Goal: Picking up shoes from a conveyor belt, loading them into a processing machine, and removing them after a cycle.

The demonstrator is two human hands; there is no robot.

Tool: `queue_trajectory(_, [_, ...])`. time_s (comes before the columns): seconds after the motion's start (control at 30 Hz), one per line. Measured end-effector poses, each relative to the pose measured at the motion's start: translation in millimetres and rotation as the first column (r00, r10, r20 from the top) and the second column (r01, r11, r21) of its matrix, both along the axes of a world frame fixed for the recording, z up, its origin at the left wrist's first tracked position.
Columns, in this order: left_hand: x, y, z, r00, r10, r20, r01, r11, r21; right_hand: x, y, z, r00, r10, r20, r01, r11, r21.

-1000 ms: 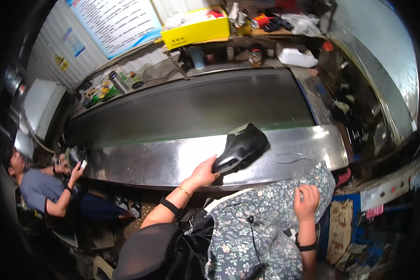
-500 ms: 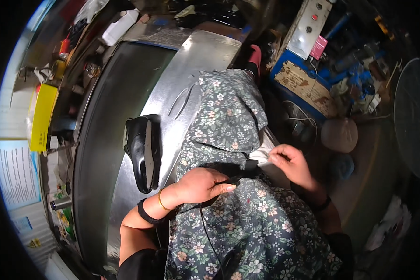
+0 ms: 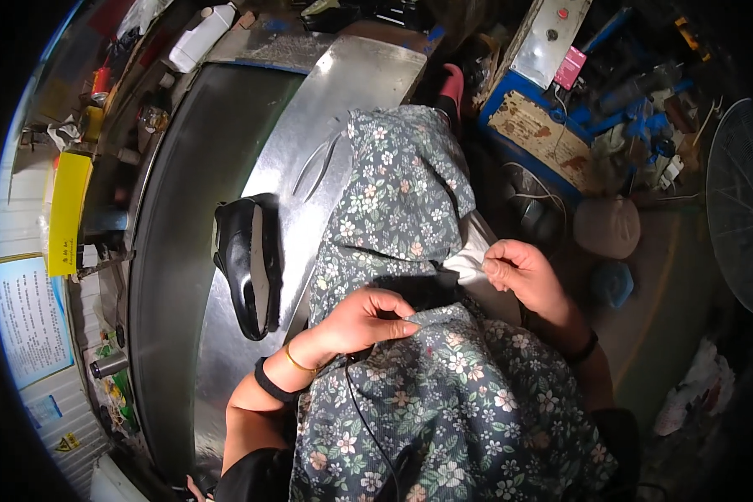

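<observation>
Dark floral cloth [image 3: 443,393] covers my lap and body, with a dark gap [image 3: 414,291] between its upper and lower parts. At that gap my left hand [image 3: 364,322] is closed, thumb and fingers pinching the edge of the lower floral cloth. My right hand [image 3: 523,276] pinches a white cloth [image 3: 467,261] beside the gap, its thumb and fingertips pressed together. A thin black cable [image 3: 358,410] hangs down from near my left wrist. To the left a black shoe [image 3: 244,268] lies on its side on the metal tabletop [image 3: 297,226], apart from both hands.
Two thin curved strips [image 3: 314,167] lie on the metal top. A dark belt [image 3: 184,251] runs along its left. Beyond are a yellow box [image 3: 69,213] and a white jug [image 3: 202,38]. At right stand a blue-framed machine [image 3: 531,138], a fan [image 3: 740,209] and a pale container [image 3: 607,227].
My left hand has shifted slightly, and the lower floral cloth's edge now shows raised at its fingertips. The white cloth stays in my right hand. The whole view has shifted a little.
</observation>
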State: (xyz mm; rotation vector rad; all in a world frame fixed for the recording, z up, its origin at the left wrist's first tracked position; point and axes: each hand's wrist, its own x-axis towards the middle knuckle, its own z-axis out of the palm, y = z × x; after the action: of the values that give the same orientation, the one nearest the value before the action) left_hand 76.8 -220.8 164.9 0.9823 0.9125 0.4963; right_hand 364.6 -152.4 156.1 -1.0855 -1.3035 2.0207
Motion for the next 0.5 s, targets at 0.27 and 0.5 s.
queue_trajectory(0.27, [6,33,10,0.977,-0.208,0.036,0.211,0.957,-0.201,-20,-9,16,0.874,0.473,0.115,-0.486,0.859,0.162])
queue_trajectory(0.5, [21,27,4,0.984,-0.074,0.163,0.115,0.958,-0.264,-25,-3,28,0.943,0.311,-0.114,-0.329,0.919,-0.215])
